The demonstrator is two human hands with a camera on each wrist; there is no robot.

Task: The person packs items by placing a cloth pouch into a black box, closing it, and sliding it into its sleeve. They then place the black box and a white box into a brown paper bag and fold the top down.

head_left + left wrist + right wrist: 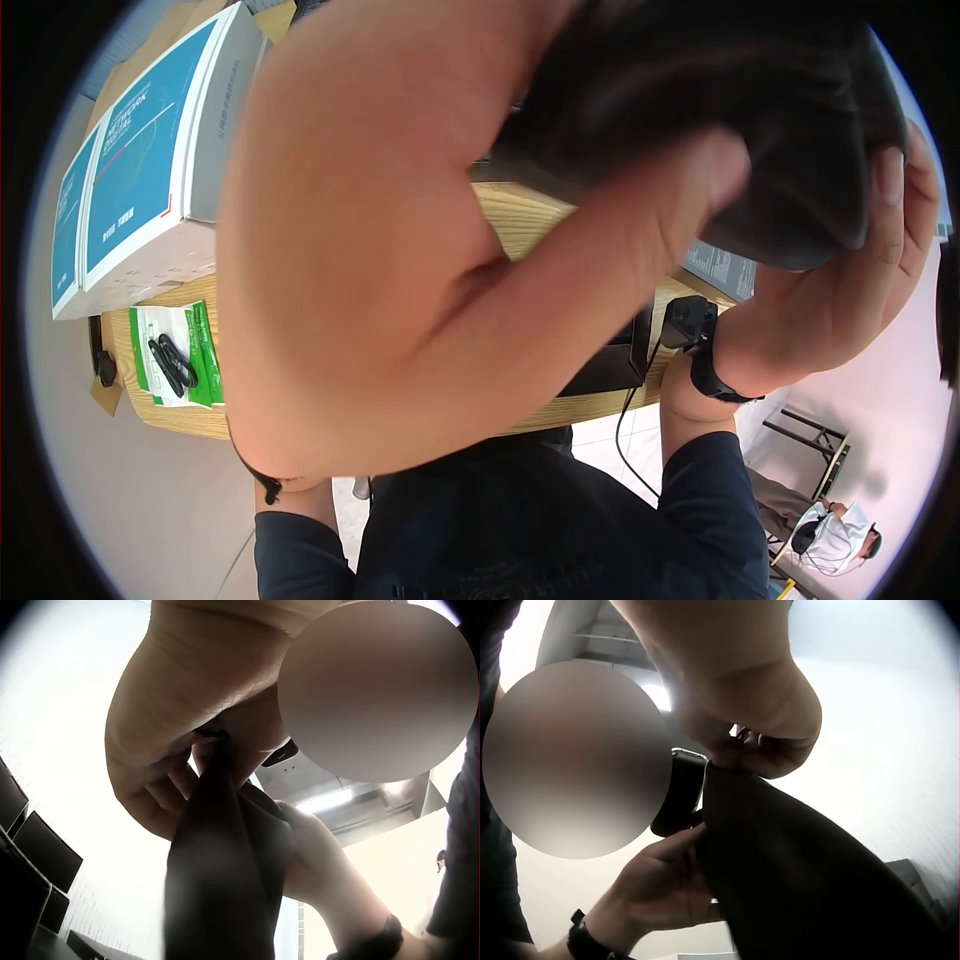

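A dark, soft-looking pouch or folded sheet (800,130) fills the upper right of the head view, raised close to the camera above the table. My left hand (380,250) looms large across the middle and grips it, thumb lying along its near face. On the far side my right hand (830,310) holds its lower edge, fingertips over the material. The left wrist view shows the dark material (217,877) hanging in folds below curled fingers. In the right wrist view the material (795,870) spreads broad and smooth, pinched at its top corner. I cannot tell its exact kind.
White-and-blue boxes (150,150) stand at the table's left. Before them lies a green-and-white packet (205,350) with a coiled black cable (172,365). A dark tray or box (610,365) sits near the front edge. Someone in white (835,540) is at the lower right.
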